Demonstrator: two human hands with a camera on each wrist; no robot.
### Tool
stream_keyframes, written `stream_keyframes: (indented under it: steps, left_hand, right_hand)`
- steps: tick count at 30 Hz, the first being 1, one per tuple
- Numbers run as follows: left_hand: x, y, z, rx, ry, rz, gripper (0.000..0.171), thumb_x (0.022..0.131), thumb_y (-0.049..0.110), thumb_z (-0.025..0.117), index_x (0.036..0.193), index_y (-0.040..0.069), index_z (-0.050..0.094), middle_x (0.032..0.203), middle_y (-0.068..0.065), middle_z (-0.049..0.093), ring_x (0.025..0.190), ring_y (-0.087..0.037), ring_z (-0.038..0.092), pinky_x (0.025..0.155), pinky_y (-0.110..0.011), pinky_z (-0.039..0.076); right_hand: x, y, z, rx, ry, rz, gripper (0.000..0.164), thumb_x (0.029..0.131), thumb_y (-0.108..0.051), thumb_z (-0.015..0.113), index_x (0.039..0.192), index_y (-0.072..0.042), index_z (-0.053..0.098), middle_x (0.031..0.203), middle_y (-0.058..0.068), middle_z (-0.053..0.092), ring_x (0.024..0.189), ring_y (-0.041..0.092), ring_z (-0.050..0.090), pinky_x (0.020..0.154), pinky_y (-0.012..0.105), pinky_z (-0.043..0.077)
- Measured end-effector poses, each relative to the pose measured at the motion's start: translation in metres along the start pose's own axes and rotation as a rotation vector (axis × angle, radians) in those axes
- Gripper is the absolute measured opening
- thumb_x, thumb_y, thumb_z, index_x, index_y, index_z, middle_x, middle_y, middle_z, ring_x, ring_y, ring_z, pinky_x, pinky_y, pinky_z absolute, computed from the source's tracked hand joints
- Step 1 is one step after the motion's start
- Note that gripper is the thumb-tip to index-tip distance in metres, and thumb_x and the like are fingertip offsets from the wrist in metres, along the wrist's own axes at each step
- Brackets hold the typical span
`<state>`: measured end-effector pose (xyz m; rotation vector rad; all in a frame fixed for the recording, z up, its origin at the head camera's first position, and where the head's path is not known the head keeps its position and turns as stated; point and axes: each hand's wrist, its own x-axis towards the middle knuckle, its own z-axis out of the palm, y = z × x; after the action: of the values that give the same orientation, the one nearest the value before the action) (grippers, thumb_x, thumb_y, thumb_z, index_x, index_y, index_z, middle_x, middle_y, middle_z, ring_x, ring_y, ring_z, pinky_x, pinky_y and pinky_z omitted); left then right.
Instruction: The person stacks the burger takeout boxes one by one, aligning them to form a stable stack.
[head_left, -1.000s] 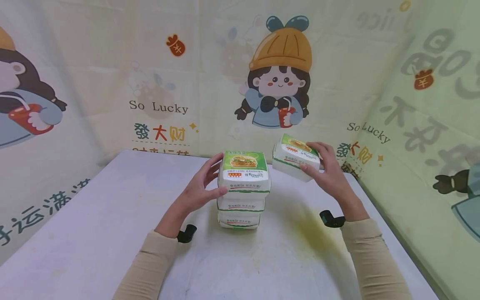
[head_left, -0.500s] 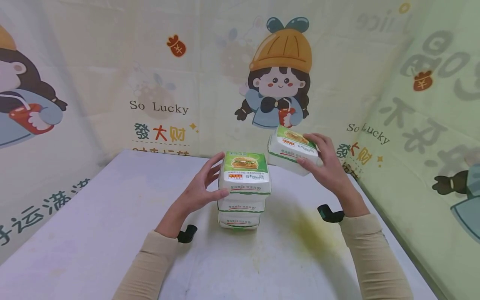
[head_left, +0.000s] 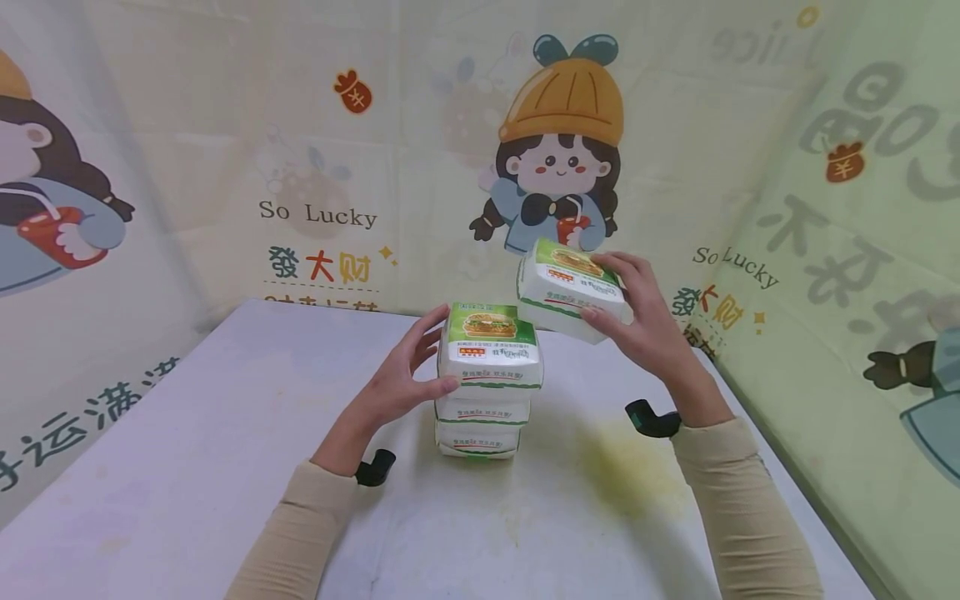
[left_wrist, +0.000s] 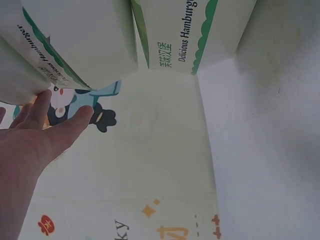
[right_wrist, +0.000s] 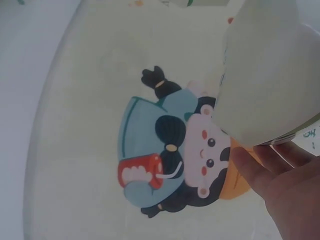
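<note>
Three white and green hamburger boxes form a stack; the top box (head_left: 489,350) juts out a little over the middle box (head_left: 483,411) and the bottom box (head_left: 477,440). My left hand (head_left: 393,383) holds the top box by its left side, thumb at the front corner, fingers towards the back. Just above and right of the stack, my right hand (head_left: 641,321) grips another hamburger box (head_left: 570,290), tilted, from its right side. That box's pale underside (right_wrist: 272,75) fills the upper right of the right wrist view. The left hand's far fingertips are partly hidden.
The stack stands on a white table (head_left: 315,542) with a yellowish stain (head_left: 630,467) to its right. A printed cloth (head_left: 435,167) hangs behind and along both sides. Black curved pieces (head_left: 375,468) are worn at the wrists.
My right hand has carried its box left and upward, bringing it close to the stack's right side. My left hand and the stack have stayed nearly still.
</note>
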<state>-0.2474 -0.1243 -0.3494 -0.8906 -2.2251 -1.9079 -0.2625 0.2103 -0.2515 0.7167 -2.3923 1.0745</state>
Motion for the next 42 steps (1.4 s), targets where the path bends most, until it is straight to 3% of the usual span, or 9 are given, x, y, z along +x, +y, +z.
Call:
stream_keyframes:
  steps: [11, 19, 26, 36, 42]
  left_hand:
    - [0.000, 0.000, 0.001, 0.008, -0.001, -0.014, 0.090, 0.084, 0.023, 0.077, 0.156, 0.027, 0.024, 0.163, 0.005, 0.025, 0.150, -0.024, 0.029, 0.122, -0.054, 0.024]
    - [0.001, 0.001, 0.002, 0.007, -0.004, -0.016, 0.089, 0.084, 0.021, 0.077, 0.156, 0.026, 0.025, 0.162, 0.005, 0.026, 0.150, -0.024, 0.029, 0.122, -0.054, 0.024]
    - [0.001, 0.000, 0.002, 0.010, -0.009, -0.011, 0.089, 0.085, 0.022, 0.077, 0.156, 0.027, 0.024, 0.161, 0.004, 0.028, 0.150, -0.024, 0.029, 0.122, -0.056, 0.024]
    - [0.000, 0.000, 0.004, 0.011, -0.005, -0.026, 0.089, 0.084, 0.024, 0.078, 0.155, 0.030, 0.025, 0.160, 0.007, 0.030, 0.150, -0.022, 0.029, 0.122, -0.055, 0.024]
    - [-0.001, 0.002, 0.003, 0.004, -0.006, -0.026, 0.089, 0.084, 0.025, 0.078, 0.155, 0.030, 0.024, 0.160, 0.008, 0.030, 0.150, -0.021, 0.029, 0.122, -0.053, 0.024]
  right_hand:
    - [0.003, -0.016, 0.006, -0.019, -0.062, -0.074, 0.068, 0.088, -0.026, 0.072, 0.148, -0.024, 0.042, 0.153, 0.001, 0.029, 0.133, 0.021, 0.036, 0.101, 0.044, 0.050]
    - [0.005, -0.023, 0.012, -0.011, -0.085, -0.095, 0.068, 0.087, -0.025, 0.073, 0.148, -0.025, 0.043, 0.154, 0.001, 0.029, 0.135, 0.025, 0.037, 0.099, 0.046, 0.053]
    - [0.007, -0.034, 0.018, 0.013, -0.128, -0.130, 0.068, 0.086, -0.027, 0.076, 0.146, -0.026, 0.044, 0.154, -0.001, 0.028, 0.132, 0.027, 0.041, 0.089, 0.028, 0.058]
    - [0.007, -0.041, 0.027, 0.030, -0.167, -0.149, 0.070, 0.084, -0.025, 0.077, 0.146, -0.024, 0.044, 0.152, 0.002, 0.030, 0.135, 0.026, 0.037, 0.096, 0.045, 0.054]
    - [0.009, -0.041, 0.032, 0.028, -0.174, -0.161, 0.070, 0.084, -0.029, 0.076, 0.146, -0.027, 0.044, 0.153, 0.003, 0.029, 0.137, 0.025, 0.032, 0.095, 0.044, 0.055]
